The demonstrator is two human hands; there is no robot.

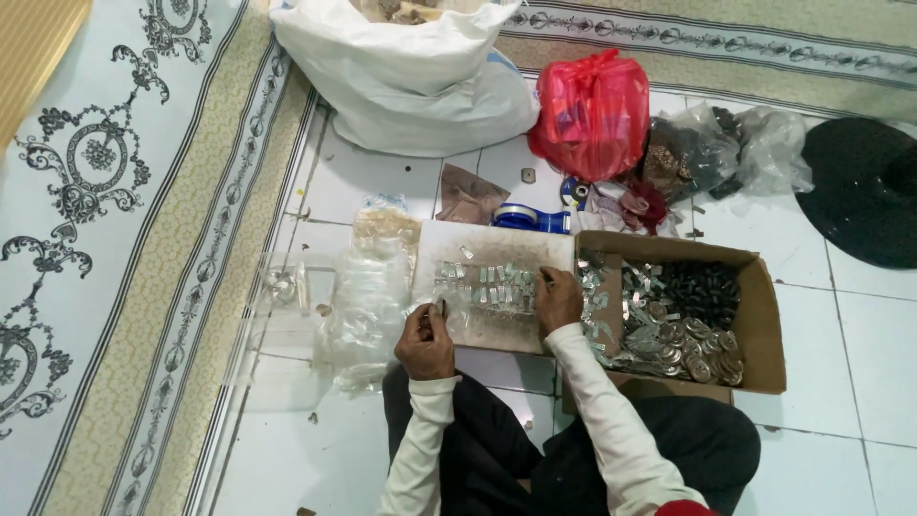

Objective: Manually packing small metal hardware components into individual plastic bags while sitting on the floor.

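I sit on a tiled floor with a flat cardboard sheet [497, 248] before me, strewn with several small silvery metal pieces [492, 282]. My left hand [425, 339] rests at the sheet's near left edge, fingers pinched on a small piece. My right hand [557, 296] is at the sheet's right edge, fingertips closed on a small metal piece next to the pile. Beside it stands an open cardboard box [759, 306] holding silvery clips, round metal rings and small black parts.
Clear plastic bags [368, 296] lie left of the sheet. Behind are a large white sack [411, 76], a red plastic bag [592, 110], a blue tape roll [521, 218], clear bags of dark parts [716, 143] and a black round object [860, 186]. A patterned carpet [105, 220] borders the left.
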